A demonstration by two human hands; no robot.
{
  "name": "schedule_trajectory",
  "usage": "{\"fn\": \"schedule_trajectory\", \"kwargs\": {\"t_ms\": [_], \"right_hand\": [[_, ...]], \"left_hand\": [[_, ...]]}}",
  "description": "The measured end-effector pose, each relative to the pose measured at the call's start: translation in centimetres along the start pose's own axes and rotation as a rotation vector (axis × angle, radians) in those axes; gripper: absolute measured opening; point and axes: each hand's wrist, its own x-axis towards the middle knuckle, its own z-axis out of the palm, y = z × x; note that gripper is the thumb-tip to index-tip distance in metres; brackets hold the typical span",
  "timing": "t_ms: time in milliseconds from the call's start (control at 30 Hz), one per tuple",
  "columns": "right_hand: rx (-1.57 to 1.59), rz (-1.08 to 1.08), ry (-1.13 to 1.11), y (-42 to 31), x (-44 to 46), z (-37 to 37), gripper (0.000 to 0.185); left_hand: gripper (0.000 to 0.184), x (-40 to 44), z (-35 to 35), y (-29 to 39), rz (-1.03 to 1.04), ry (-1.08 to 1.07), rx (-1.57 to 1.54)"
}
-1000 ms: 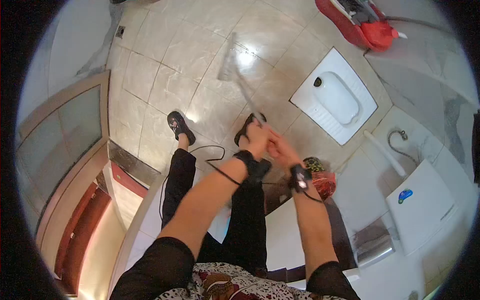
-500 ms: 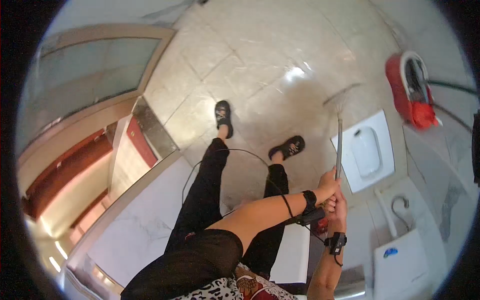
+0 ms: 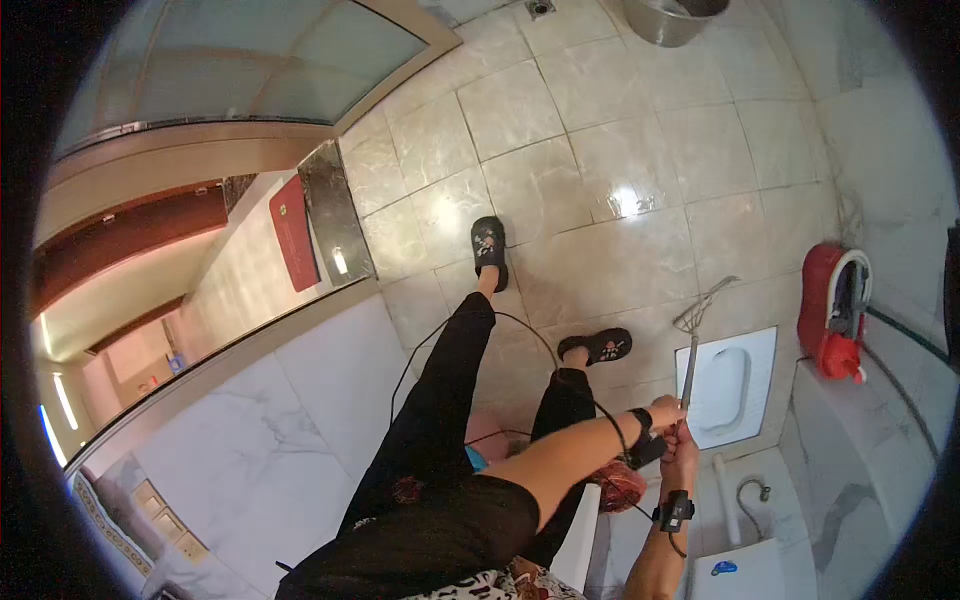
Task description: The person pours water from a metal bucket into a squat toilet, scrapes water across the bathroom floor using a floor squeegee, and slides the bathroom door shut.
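Observation:
A thin, long-handled floor tool (image 3: 689, 372) reaches from my hands up to a splayed wire-like head at the floor, beside the white squat toilet (image 3: 725, 388). My left hand (image 3: 665, 411) is closed round the handle. Just below it, my right hand (image 3: 680, 447) is closed at the handle's lower end. Both wrists wear black bands with small devices, and a black cable loops from the left one across my legs. The tool's head lies close to the toilet's upper left corner.
My feet in black clogs (image 3: 489, 252) stand on the tiled floor (image 3: 560, 190). A red-and-white container (image 3: 815, 310) is at the right wall. A metal basin (image 3: 675, 22) and a floor drain (image 3: 540, 9) are at the top. A doorway with a red mat (image 3: 293, 235) opens at left.
The view has turned, bringing the basin into sight. My hands and the tool have shifted to the right relative to my legs, and the tool's head is now beside the toilet.

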Motion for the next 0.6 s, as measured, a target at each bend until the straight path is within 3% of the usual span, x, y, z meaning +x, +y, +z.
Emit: {"fn": "schedule_trajectory", "kwargs": {"t_ms": [67, 100, 133, 167, 200, 233, 267, 333, 367, 400, 433, 467, 600], "right_hand": [[-0.112, -0.092, 0.211, -0.2, -2.0, 2.9, 0.028], [-0.160, -0.145, 0.307, -0.6, -2.7, 4.8, 0.031], [-0.213, -0.170, 0.260, -0.9, -3.3, 6.1, 0.038], [-0.263, -0.232, 0.213, -0.9, -3.4, 7.7, 0.037], [-0.315, -0.293, 0.172, -0.7, -3.3, 9.5, 0.036], [-0.367, -0.353, 0.130, -0.9, -3.9, 11.9, 0.036], [-0.346, -0.362, 0.144, -1.0, -4.3, 14.8, 0.034], [-0.371, -0.308, -0.046, -1.9, -5.4, 20.4, 0.025], [-0.394, -0.243, -0.179, -2.6, -6.4, 23.1, 0.025], [-0.363, -0.195, -0.228, -3.0, -7.1, 25.5, 0.025], [-0.335, -0.152, -0.283, -3.5, -7.2, 28.4, 0.025], [-0.303, -0.110, -0.343, -4.0, -7.4, 31.6, 0.025], [-0.573, -0.178, -0.386, -4.4, -9.6, 41.4, 0.019]], "left_hand": [[0.037, -4.2, -5.1, 4.4, 0.011, -0.033, -0.363], [0.030, -3.3, -7.5, 4.2, 0.152, 0.180, -0.011], [0.037, -6.7, -13.2, 8.6, 0.152, 0.171, 0.250], [0.035, -6.0, -17.3, 7.5, 0.207, 0.328, 0.184], [0.030, -7.6, -23.1, 8.8, 0.362, 0.446, 0.320], [0.024, -8.6, -28.8, 9.4, 0.545, 0.772, 0.492], [0.025, -10.4, -34.9, 9.7, 0.646, 0.932, 0.843], [0.030, -15.9, -46.1, 12.5, 0.599, 1.178, 0.842], [0.029, -19.0, -51.4, 14.1, 0.580, 1.163, 0.949], [0.028, -22.8, -54.9, 15.8, 0.503, 1.166, 0.697], [0.027, -25.6, -58.4, 16.9, 0.560, 1.229, 0.616], [0.027, -27.9, -61.6, 17.4, 0.486, 1.282, 0.623], [0.028, -33.4, -65.2, 17.9, 0.406, 1.374, 0.709]]}}
